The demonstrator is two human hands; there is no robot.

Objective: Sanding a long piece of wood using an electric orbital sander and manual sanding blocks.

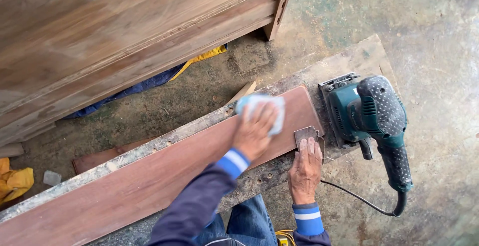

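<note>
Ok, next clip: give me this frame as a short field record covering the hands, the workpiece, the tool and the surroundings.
Left hand: presses a pale blue cloth pad onto the board
Right hand: fingers on a small dark scrap of sandpaper at the board's end
Workpiece: long reddish-brown wooden board, lying on a rough grey plank
Tool: teal and black electric sander, beside the board's end, untouched
Surroundings: brown wooden cabinet, concrete floor, yellow cloth

My left hand (253, 132) presses cloth (262, 107) on board (149, 176); right hand (305, 168) pins sandpaper (305, 134) beside sander (371, 119).
</note>
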